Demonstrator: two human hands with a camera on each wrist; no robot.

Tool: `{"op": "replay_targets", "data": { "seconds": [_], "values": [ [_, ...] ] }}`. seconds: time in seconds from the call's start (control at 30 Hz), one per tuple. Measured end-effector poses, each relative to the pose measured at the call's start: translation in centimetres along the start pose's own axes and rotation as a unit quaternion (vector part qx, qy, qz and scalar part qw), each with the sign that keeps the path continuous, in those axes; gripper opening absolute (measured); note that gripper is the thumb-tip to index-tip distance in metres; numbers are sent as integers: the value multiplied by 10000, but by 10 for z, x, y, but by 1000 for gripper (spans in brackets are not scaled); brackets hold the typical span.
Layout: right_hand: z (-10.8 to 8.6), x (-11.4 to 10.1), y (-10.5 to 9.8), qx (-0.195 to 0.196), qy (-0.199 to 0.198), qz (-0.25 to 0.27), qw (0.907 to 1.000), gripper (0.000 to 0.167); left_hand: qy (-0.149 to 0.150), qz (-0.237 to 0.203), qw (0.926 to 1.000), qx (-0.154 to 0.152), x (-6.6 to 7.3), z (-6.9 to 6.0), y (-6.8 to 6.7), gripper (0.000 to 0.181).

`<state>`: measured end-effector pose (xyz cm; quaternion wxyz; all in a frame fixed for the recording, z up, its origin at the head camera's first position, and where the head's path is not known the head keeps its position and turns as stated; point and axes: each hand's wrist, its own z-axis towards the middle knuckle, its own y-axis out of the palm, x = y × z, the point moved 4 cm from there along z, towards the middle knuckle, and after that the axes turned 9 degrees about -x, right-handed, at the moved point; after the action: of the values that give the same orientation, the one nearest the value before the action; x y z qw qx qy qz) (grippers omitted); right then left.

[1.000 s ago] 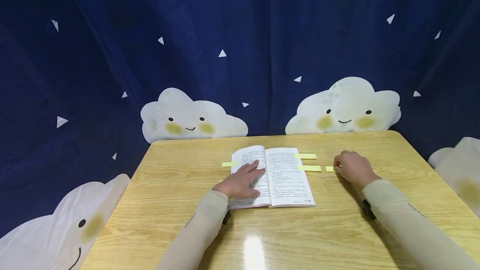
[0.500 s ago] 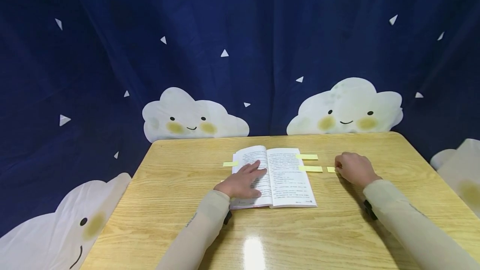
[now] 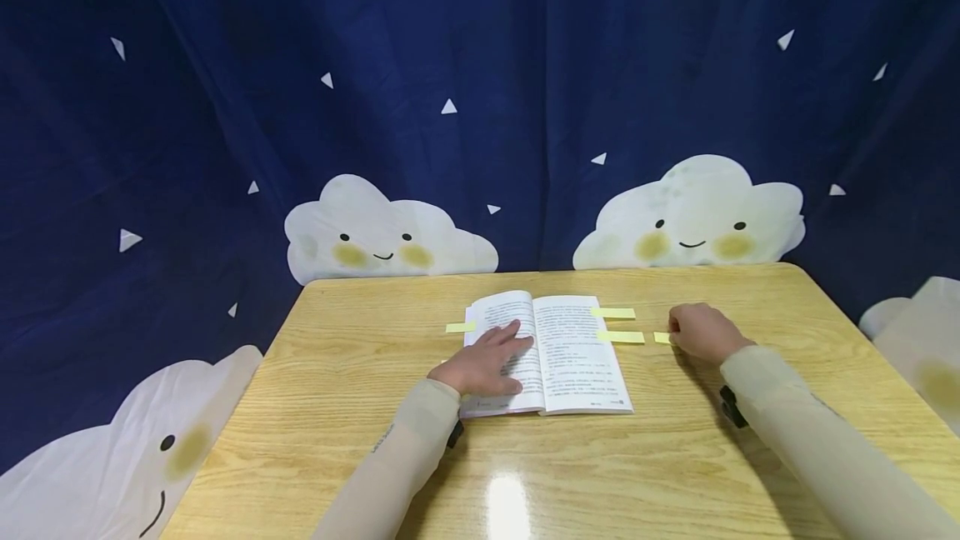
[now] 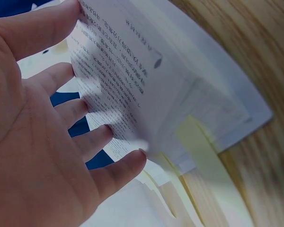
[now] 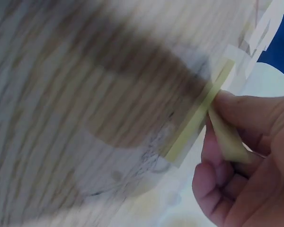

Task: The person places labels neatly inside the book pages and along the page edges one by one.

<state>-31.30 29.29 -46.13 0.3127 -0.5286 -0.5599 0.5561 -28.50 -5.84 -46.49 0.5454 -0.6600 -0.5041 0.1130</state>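
Observation:
An open book (image 3: 573, 357) with printed pages lies on the wooden table. My left hand (image 3: 483, 363) rests on its left page with fingers spread; in the left wrist view the fingertips touch the paper (image 4: 118, 71). Yellow sticky strips stick out past both page edges, among them a strip (image 3: 622, 337) on the right side. To the right of the book, my right hand (image 3: 705, 332) pinches a yellow sticky strip (image 5: 229, 139) between thumb and fingers. Another flat yellow piece (image 5: 184, 135) lies at the fingertips; whether the two are joined I cannot tell.
The wooden table (image 3: 360, 473) reaches back to a dark blue curtain (image 3: 420, 40) with white clouds and triangles. One more yellow strip (image 3: 459, 327) sticks out from the book's left edge. Dark wrist cameras sit under both sleeves.
My right wrist and forearm have shifted slightly left, with the fingers staying at the yellow piece. The left hand and the book stay as they were.

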Motion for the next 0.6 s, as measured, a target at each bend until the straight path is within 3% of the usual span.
{"op": "replay_targets", "data": {
  "seconds": [0.37,0.6],
  "values": [
    [5,7,-3,-754,325,945,9921,17,-96,-17,9999,-39,1,1,-2,72],
    [13,8,-2,-558,271,1082,9922,36,-57,-58,10000,-43,3,0,-2,72]
  ]
}}
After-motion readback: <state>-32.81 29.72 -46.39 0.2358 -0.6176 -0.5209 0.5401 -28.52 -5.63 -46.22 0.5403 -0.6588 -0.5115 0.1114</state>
